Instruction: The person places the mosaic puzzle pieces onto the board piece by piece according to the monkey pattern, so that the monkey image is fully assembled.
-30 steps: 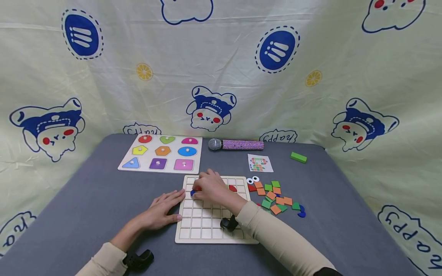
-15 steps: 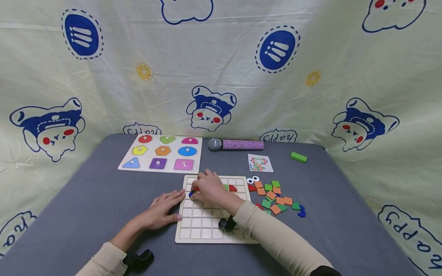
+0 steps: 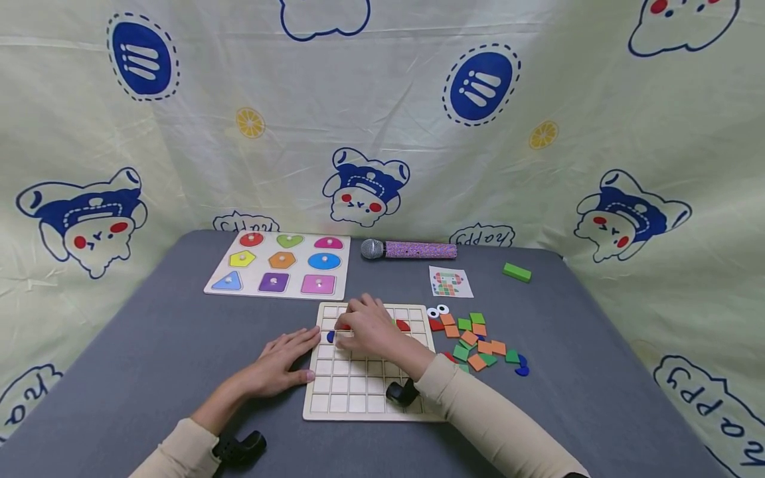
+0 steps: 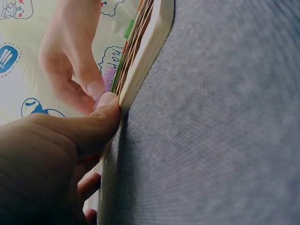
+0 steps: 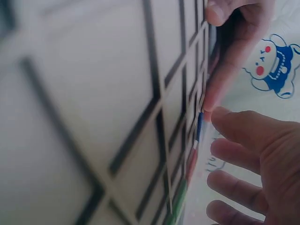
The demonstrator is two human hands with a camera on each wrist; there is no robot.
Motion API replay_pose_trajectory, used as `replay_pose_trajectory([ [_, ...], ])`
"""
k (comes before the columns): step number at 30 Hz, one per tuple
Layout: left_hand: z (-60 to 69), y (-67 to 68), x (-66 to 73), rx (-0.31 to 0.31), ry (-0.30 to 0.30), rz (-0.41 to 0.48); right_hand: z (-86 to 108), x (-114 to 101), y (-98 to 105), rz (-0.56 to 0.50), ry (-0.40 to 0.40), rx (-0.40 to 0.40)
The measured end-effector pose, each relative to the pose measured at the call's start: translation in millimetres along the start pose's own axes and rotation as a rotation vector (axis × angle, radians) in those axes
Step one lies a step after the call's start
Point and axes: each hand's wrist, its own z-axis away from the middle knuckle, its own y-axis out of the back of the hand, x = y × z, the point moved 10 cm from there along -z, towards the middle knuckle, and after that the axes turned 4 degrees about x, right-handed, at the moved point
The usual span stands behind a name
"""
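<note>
A wooden grid board (image 3: 338, 403) lies on the grey table. My left hand (image 3: 279, 366) rests along its left side, with fingers extended and thumb touching the frame. A blue piece (image 3: 331, 336) sits at the left end of a row near the far edge. Just right of it, my right hand (image 3: 373, 332) hovers low over the board; the right wrist view shows its fingers (image 5: 236, 154) apart with nothing between them. A red piece (image 3: 403, 326) shows in the row beyond that hand, which hides other pieces there.
Loose orange, green, red and blue tiles (image 3: 484, 346) and two eye pieces (image 3: 442, 309) lie right of the board. Behind are a pattern card (image 3: 451, 283), a microphone (image 3: 418, 251), a green block (image 3: 516, 272) and a shape puzzle (image 3: 306, 272).
The blue piece has shifted slightly left into the end cell. My right hand has let go of it and drawn a little to the right. The left hand stays still.
</note>
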Motion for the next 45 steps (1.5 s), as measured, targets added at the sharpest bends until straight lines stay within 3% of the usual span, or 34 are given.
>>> replay_pose_trajectory([
  [10, 1.1, 0.2, 0.8, 0.016, -0.013, -0.004, 36.7, 40, 25, -0.112, -0.078, 0.083],
  [21, 1.1, 1.4, 1.8, 0.01, -0.013, -0.003, 89.9, 105, 42, -0.074, -0.231, 0.168],
  [32, 0.3, -0.2, 0.2, 0.014, -0.004, -0.008, 134.3, 169, 41, 0.004, -0.418, 0.134],
  [45, 0.1, 1.1, 0.4, 0.015, -0.006, -0.02, 156.4, 196, 42, 0.013, -0.478, 0.112],
])
